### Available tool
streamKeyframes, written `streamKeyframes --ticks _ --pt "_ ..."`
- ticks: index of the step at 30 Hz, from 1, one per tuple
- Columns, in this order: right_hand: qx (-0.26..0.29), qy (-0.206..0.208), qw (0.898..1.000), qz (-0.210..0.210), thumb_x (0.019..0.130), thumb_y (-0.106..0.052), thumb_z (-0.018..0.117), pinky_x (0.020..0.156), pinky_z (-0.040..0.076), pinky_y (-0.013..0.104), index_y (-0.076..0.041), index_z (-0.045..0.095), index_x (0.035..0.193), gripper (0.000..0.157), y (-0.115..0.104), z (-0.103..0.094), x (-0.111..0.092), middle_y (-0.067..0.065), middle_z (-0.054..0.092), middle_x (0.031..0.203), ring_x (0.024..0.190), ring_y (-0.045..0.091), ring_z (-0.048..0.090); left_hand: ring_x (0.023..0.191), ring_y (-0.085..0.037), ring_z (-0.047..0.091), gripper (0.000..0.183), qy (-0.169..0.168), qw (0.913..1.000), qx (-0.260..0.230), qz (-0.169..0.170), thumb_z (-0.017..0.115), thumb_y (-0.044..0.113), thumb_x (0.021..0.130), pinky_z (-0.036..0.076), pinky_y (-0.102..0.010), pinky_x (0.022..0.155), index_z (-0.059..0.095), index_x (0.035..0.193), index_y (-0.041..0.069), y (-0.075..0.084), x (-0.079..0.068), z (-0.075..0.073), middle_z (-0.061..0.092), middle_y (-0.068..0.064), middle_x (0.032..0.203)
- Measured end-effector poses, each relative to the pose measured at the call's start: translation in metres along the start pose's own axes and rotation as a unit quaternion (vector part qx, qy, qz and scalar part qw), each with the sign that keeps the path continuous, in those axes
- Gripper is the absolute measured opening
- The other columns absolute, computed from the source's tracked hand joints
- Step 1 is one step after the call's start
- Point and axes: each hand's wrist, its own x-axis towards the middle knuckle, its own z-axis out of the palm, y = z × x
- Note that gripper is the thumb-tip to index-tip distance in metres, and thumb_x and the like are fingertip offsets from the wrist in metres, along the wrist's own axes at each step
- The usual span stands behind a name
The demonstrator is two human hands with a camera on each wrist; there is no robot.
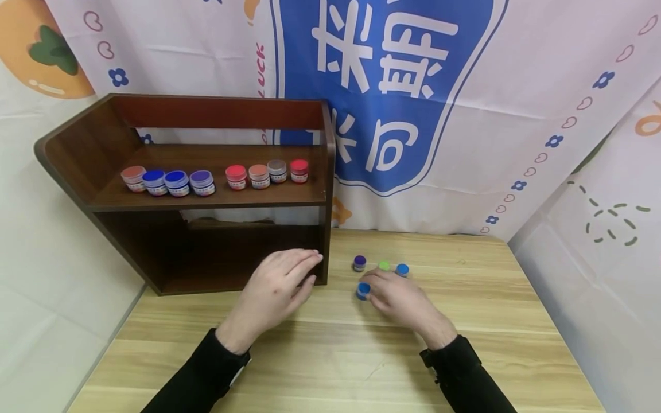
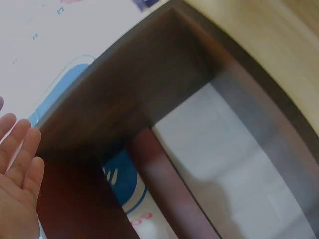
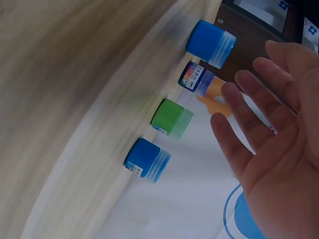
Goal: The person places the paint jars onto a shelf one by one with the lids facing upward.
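My right hand point(image 1: 400, 295) is just over the table beside a small blue paint jar point(image 1: 363, 291), fingers loosely spread. In the right wrist view that nearest blue jar point(image 3: 207, 41) shows apart from the fingertips, with nothing in the palm. Behind it stand a purple jar point(image 1: 359, 263), a green jar point(image 1: 384, 265) partly hidden by the hand, and a second blue jar point(image 1: 403, 269). At the front of the shelf's lower compartment, my left hand point(image 1: 276, 287) holds nothing, its fingers extended toward the right side panel point(image 1: 327, 229).
The brown wooden shelf point(image 1: 217, 205) stands at the left on the wood-grain table point(image 1: 361, 355). Several paint jars line its upper board, including a purple-lidded jar point(image 1: 202, 182) and a red-lidded jar point(image 1: 299, 171). A printed cloth point(image 1: 439, 201) hangs behind.
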Motion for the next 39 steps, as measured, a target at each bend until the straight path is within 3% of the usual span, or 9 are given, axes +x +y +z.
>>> streamKeyframes --ticks 10,15,22,27,31,35,39 --pt "-0.035 -0.025 0.999 0.003 0.108 -0.006 0.08 0.104 0.073 0.045 -0.011 0.079 0.15 0.043 -0.006 0.006 0.0 0.013 0.077 0.156 0.138 0.033 0.079 0.135 -0.023 0.079 0.044 -0.04 0.9989 -0.012 0.019 0.088 0.021 0.105 0.067 -0.047 0.115 0.078 0.147 0.013 0.011 -0.005 0.02 0.082 -0.003 0.145" --pt "-0.032 -0.041 0.999 0.017 0.109 -0.004 0.079 0.107 0.072 0.044 -0.01 0.081 0.145 0.036 -0.007 0.007 0.001 0.011 0.081 0.147 0.132 0.03 0.081 0.134 -0.021 0.079 0.046 -0.046 0.9983 -0.019 0.03 0.09 0.021 0.104 0.068 -0.047 0.113 0.078 0.147 0.013 0.014 -0.007 0.027 0.082 -0.002 0.145" --pt "-0.024 -0.048 0.998 0.039 0.106 -0.003 0.084 0.094 0.074 0.038 -0.005 0.083 0.136 0.03 -0.005 0.003 -0.001 0.012 0.082 0.132 0.115 0.026 0.084 0.136 -0.019 0.078 0.042 -0.076 0.9965 -0.023 0.027 0.083 0.025 0.11 0.066 -0.045 0.117 0.076 0.15 0.015 0.017 -0.01 0.035 0.081 0.0 0.147" --pt "-0.012 -0.055 0.997 0.056 0.106 -0.011 0.088 0.088 0.073 0.034 -0.004 0.082 0.13 0.026 -0.004 0.004 0.0 0.009 0.082 0.123 0.106 0.021 0.082 0.135 -0.019 0.079 0.043 -0.079 0.9959 -0.027 0.034 0.088 0.024 0.106 0.067 -0.045 0.116 0.078 0.147 0.015 0.019 -0.011 0.038 0.082 0.0 0.145" --pt "0.05 -0.055 0.994 0.081 0.108 -0.015 0.086 0.087 0.072 0.031 -0.003 0.081 0.128 0.024 -0.004 0.001 0.002 0.007 0.082 0.118 0.103 0.017 0.081 0.134 -0.019 0.079 0.043 -0.081 0.9954 -0.029 0.043 0.09 0.024 0.105 0.067 -0.044 0.116 0.079 0.145 0.015 0.021 -0.011 0.039 0.083 0.0 0.143" --pt "0.149 -0.047 0.982 0.104 0.11 -0.017 0.083 0.086 0.069 0.026 -0.005 0.079 0.127 0.021 -0.006 -0.01 0.002 0.003 0.078 0.115 0.101 0.013 0.076 0.134 -0.02 0.079 0.042 -0.08 0.9949 -0.034 0.052 0.09 0.024 0.105 0.067 -0.044 0.116 0.079 0.144 0.014 0.024 -0.01 0.039 0.082 -0.001 0.144" --pt "0.207 -0.04 0.973 0.098 0.112 -0.027 0.083 0.084 0.064 0.022 -0.009 0.08 0.123 0.021 -0.01 -0.022 0.001 -0.002 0.076 0.109 0.097 0.007 0.071 0.135 -0.02 0.08 0.046 -0.078 0.9943 -0.038 0.062 0.094 0.024 0.103 0.068 -0.042 0.115 0.079 0.145 0.014 0.027 -0.01 0.041 0.082 0.0 0.145"
